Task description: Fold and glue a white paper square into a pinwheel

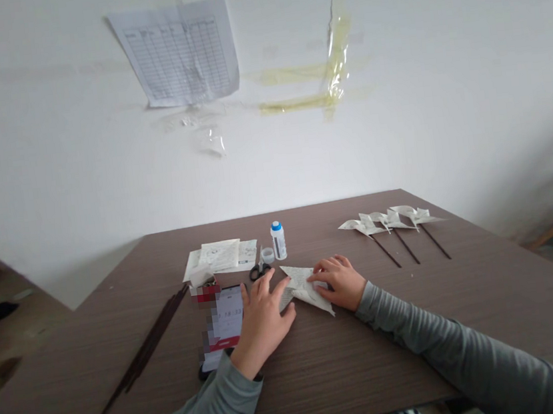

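A printed-paper pinwheel (302, 282) without a stick lies on the table between my hands, its corners folded and pointed. My left hand (265, 312) is open, fingers spread, at the paper's left edge; its fingertips partly cover that side. My right hand (340, 282) curls its fingers and thumb onto the right part of the paper and grips it there. Just beyond my left fingertips lie black-handled scissors (259, 272), beside a small clear cup (267, 256). A white glue bottle (279, 241) with a blue cap stands upright behind the paper.
Several dark sticks (143, 351) lie at left, near a phone (226, 314) with a lit screen. Paper sheets (219, 257) are stacked at the back left. Three pinwheels on sticks (392, 221) lie at the back right. A wall (302, 170) borders the table's far edge.
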`<action>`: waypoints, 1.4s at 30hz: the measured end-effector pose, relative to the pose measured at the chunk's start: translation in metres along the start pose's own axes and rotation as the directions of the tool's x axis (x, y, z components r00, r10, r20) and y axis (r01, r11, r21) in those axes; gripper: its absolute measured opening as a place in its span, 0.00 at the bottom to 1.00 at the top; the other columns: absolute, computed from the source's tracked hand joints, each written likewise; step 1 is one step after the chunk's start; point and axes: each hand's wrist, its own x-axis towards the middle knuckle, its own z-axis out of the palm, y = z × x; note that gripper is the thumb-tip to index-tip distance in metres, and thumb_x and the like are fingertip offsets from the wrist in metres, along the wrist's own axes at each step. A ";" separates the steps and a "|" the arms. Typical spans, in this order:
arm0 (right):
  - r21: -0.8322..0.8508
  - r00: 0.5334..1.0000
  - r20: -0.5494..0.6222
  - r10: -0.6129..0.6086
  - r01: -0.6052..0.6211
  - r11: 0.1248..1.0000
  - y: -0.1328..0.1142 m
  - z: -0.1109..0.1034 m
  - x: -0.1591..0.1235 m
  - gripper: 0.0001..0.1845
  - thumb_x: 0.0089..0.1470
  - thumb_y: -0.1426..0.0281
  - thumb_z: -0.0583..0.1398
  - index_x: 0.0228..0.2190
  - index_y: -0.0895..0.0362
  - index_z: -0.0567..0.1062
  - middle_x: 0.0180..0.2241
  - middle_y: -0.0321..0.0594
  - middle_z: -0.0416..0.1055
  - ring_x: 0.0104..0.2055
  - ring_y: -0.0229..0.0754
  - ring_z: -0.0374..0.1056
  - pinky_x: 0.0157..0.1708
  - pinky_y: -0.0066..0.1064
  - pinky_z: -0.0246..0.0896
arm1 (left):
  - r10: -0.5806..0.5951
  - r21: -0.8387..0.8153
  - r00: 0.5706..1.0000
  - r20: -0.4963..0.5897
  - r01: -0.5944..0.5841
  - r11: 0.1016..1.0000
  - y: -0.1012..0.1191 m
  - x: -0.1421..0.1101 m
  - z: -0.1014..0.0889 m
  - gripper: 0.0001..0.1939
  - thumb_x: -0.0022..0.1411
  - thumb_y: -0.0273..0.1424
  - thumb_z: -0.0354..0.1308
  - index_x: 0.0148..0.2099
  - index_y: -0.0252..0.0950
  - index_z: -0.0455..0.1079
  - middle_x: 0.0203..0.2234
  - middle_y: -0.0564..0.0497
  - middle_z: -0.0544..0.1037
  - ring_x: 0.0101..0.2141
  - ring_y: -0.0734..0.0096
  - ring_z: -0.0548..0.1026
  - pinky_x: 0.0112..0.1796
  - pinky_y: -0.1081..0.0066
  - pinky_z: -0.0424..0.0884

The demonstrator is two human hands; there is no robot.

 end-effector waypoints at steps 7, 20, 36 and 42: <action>-0.042 0.999 -0.042 0.008 -0.010 0.999 -0.007 0.001 -0.002 0.16 0.75 0.62 0.74 0.60 0.44 0.96 0.54 0.49 0.88 0.62 0.63 0.80 0.80 0.70 0.67 | 0.056 -0.009 0.998 -0.033 -0.057 0.998 0.000 0.001 0.005 0.23 0.85 0.30 0.67 0.74 0.52 0.90 0.81 0.41 0.84 0.81 0.35 0.79 0.85 0.19 0.68; -0.002 0.993 0.013 -0.119 0.119 0.993 -0.005 0.023 0.005 0.27 0.76 0.74 0.68 0.69 0.48 0.93 0.63 0.52 0.87 0.68 0.60 0.79 0.77 0.61 0.75 | -0.003 0.013 1.000 0.024 0.003 1.000 0.009 -0.001 -0.005 0.16 0.85 0.34 0.71 0.68 0.49 0.92 0.82 0.41 0.84 0.82 0.29 0.79 0.86 0.17 0.65; -0.050 0.993 0.028 -0.118 0.119 0.992 -0.017 0.007 0.005 0.26 0.77 0.72 0.69 0.66 0.38 0.95 0.62 0.48 0.86 0.64 0.59 0.79 0.78 0.62 0.72 | -0.024 0.031 1.000 -0.006 0.024 0.999 0.004 0.002 0.005 0.26 0.77 0.35 0.78 0.73 0.47 0.90 0.81 0.35 0.84 0.82 0.26 0.79 0.85 0.14 0.65; -0.016 0.991 -0.002 -0.133 0.133 0.991 -0.007 0.017 0.004 0.25 0.78 0.69 0.69 0.66 0.35 0.96 0.62 0.47 0.87 0.65 0.59 0.79 0.79 0.65 0.70 | -0.036 0.062 0.998 0.043 0.033 0.998 0.007 0.002 0.000 0.24 0.77 0.36 0.77 0.71 0.45 0.91 0.83 0.34 0.82 0.83 0.24 0.77 0.86 0.14 0.64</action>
